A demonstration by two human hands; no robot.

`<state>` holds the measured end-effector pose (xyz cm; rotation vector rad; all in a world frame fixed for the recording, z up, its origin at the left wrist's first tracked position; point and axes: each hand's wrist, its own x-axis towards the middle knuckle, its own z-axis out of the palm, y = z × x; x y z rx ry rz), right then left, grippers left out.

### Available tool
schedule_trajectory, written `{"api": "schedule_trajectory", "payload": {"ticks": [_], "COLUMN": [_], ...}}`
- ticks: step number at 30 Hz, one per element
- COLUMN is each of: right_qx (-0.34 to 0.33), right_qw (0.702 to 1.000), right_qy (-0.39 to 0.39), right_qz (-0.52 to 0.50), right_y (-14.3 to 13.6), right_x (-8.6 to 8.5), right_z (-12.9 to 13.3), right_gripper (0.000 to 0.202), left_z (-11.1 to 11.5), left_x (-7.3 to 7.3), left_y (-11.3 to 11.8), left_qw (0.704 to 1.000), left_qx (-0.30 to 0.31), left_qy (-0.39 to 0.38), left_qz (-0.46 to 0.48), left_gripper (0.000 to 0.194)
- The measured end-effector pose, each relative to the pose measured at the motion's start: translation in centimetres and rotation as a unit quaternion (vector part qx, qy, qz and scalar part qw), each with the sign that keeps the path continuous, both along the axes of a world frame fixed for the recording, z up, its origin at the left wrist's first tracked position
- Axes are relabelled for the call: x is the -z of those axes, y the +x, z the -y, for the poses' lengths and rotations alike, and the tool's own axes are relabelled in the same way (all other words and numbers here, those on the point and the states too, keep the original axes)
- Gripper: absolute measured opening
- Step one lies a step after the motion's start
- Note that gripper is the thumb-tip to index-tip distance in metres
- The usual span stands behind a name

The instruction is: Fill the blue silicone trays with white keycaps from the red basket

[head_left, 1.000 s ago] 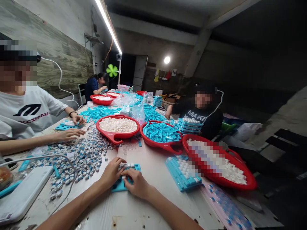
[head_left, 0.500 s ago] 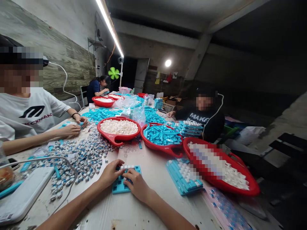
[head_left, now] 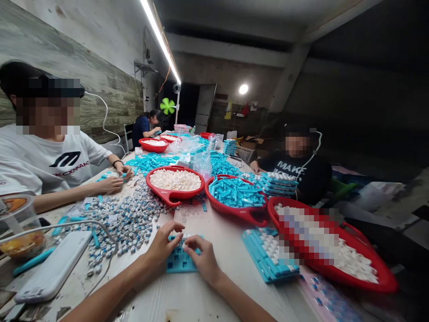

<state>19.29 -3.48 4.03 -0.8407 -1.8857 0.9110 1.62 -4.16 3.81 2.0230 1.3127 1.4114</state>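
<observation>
A light-blue keypad frame (head_left: 182, 264) lies flat on the table in front of me, with white keycaps along its far side and square holes nearer me. Over its left far corner is my left hand (head_left: 166, 241), fingers curved, with a gap between thumb and index fingertip. My right hand (head_left: 204, 259) is above the right side of the frame, thumb and index finger brought together. Whatever small piece may be in that pinch is too small to name. The fingers cover part of the keycap row.
Red baskets hold white keycaps (head_left: 176, 180), blue pieces (head_left: 234, 192) and more keycaps (head_left: 358, 261). Stacked blue keypads (head_left: 268, 255) lie to my right. Loose small switches (head_left: 130, 223), a cable and a white device (head_left: 55, 266) lie left. Co-workers sit at both sides.
My view has shifted slightly, so the scene sits further right and lower. Both hands have lifted a little off the keypad, and the right thumb and index finger have come together.
</observation>
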Motion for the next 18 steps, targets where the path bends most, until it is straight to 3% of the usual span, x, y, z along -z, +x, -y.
{"api": "schedule_trajectory", "payload": {"ticks": [5,10,12,14,16,18], "right_qx": [-0.006,-0.030,-0.026,0.014,0.098,0.194], "right_qw": [0.971,0.961,0.972,0.991,0.992,0.967], "right_qy": [-0.174,-0.215,-0.181,-0.095,0.022,0.130], "right_qz": [-0.161,-0.171,-0.144,-0.098,-0.072,-0.100], "right_y": [-0.1,-0.3,-0.3,0.2,1.2,2.6], "right_x": [-0.7,-0.2,-0.2,-1.0,-3.2,-6.3], "right_z": [-0.6,-0.4,-0.5,-1.0,-1.5,-1.1], "right_gripper": [0.023,0.031,0.028,0.022,0.026,0.051], "left_z": [0.6,0.3,0.3,0.3,0.4,0.3], "left_x": [-0.3,0.4,0.5,0.5,0.6,0.8], "left_y": [0.4,0.5,0.4,0.4,0.3,0.3], "left_qw": [0.993,0.995,0.997,0.998,0.999,0.999], "left_qx": [0.104,0.076,0.052,0.031,0.013,-0.002], "left_qy": [0.022,0.018,0.007,-0.010,-0.029,-0.043], "left_qz": [-0.044,-0.053,-0.054,-0.048,-0.023,0.013], "left_gripper": [0.019,0.019,0.020,0.020,0.017,0.014]}}
